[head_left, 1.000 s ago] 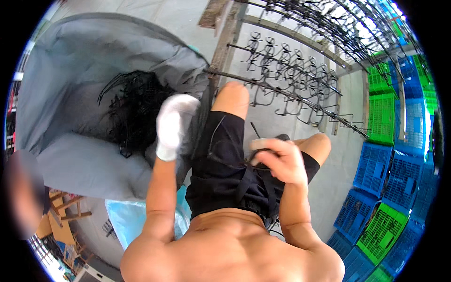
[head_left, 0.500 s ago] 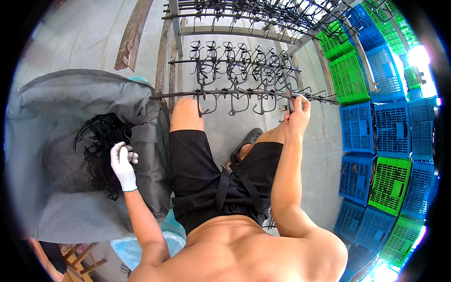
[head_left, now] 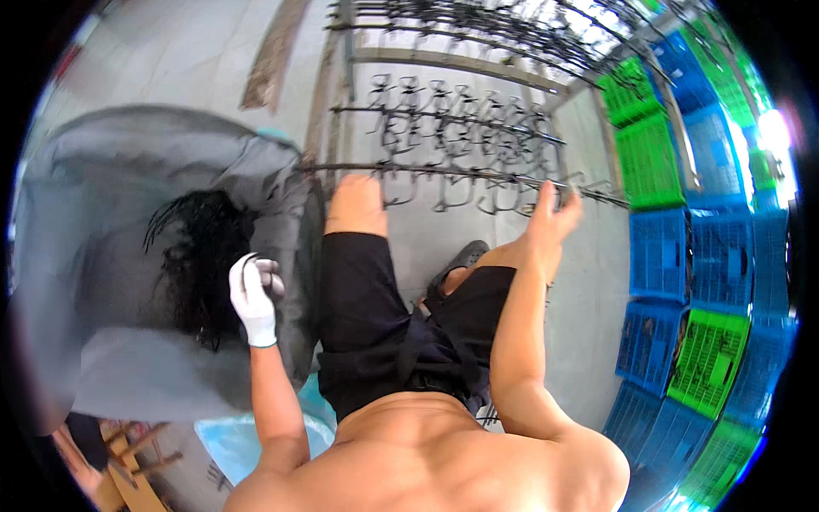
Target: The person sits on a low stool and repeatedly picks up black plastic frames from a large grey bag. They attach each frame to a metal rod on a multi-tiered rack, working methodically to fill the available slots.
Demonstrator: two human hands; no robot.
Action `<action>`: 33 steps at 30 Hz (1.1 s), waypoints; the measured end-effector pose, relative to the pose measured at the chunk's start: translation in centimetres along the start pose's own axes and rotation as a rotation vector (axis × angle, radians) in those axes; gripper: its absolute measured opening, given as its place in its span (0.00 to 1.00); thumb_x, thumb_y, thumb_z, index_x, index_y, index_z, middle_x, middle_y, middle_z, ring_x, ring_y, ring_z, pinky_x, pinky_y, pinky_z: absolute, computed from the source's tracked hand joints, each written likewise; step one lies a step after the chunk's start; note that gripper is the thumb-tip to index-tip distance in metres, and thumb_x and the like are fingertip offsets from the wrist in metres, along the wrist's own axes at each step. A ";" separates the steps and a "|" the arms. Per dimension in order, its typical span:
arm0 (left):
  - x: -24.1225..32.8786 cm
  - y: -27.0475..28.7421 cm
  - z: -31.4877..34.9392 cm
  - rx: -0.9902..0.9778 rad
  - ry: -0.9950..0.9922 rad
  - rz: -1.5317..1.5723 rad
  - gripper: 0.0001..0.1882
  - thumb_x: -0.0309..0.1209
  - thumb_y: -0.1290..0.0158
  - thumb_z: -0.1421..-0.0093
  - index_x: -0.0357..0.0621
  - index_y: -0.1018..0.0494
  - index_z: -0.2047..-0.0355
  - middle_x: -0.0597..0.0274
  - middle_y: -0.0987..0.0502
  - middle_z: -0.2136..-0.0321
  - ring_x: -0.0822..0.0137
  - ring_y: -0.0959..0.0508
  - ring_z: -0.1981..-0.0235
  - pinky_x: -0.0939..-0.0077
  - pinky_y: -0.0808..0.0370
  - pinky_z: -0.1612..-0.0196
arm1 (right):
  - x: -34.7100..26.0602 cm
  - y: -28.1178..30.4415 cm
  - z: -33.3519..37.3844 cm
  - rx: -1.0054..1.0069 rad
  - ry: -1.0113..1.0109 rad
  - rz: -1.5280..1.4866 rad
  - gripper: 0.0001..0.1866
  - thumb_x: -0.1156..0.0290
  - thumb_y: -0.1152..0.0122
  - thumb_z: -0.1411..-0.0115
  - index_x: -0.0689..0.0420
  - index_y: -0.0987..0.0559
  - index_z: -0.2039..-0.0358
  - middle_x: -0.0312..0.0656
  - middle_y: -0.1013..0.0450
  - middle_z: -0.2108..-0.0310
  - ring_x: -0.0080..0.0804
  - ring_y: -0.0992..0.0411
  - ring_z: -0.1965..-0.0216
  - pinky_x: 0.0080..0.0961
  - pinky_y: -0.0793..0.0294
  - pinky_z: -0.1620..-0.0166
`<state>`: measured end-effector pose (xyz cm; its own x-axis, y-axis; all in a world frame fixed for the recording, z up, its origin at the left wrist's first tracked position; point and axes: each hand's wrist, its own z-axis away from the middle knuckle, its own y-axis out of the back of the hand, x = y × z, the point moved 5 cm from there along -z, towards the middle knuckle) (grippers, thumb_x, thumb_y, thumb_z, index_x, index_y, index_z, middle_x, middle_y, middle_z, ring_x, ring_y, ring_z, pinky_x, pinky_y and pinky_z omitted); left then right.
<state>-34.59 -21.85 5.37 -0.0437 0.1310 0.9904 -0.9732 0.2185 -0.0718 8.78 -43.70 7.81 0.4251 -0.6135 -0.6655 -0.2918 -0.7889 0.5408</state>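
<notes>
My bare right hand (head_left: 553, 224) is up at the right part of a black bar (head_left: 478, 173), fingers apart and slightly blurred, seemingly holding nothing. Black eyeglass frames (head_left: 455, 192) hang from this bar in a row, the nearest just left of the hand. My left hand (head_left: 253, 299), in a white glove, is held above the right side of a large grey fabric bin, its fingers curled in. What they hold, if anything, I cannot make out. A tangled heap of thin black pieces (head_left: 200, 264) lies in the bin beside that hand.
The grey bin (head_left: 153, 375) stands at my left. Further bars (head_left: 452, 115) with hanging frames fill a metal rack ahead. Blue crates (head_left: 659, 256) and green crates (head_left: 710, 358) are stacked along the right. A light-blue plastic bag (head_left: 235, 444) sits behind my left arm.
My right hand has opened from its pinch at the bar and drawn slightly right. My left hand stays curled above the bin. The whole view has shifted a little.
</notes>
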 end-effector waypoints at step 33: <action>-5.3 5.0 -3.6 0.049 -0.224 -0.654 0.14 0.32 0.55 0.38 0.36 0.28 0.58 0.55 0.27 0.58 0.62 0.28 0.56 0.72 0.35 0.49 | 6.4 0.4 -5.5 -0.148 -0.616 -0.960 0.05 0.72 0.45 0.44 0.58 0.31 0.71 0.44 0.27 0.78 0.16 0.46 0.92 0.14 0.49 0.90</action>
<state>-38.37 -17.95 -0.64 0.5153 -0.2162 0.8293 -0.8243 0.1397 0.5486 16.12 -47.79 6.60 -0.0856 0.2930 -0.9523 0.0466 -0.9536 -0.2975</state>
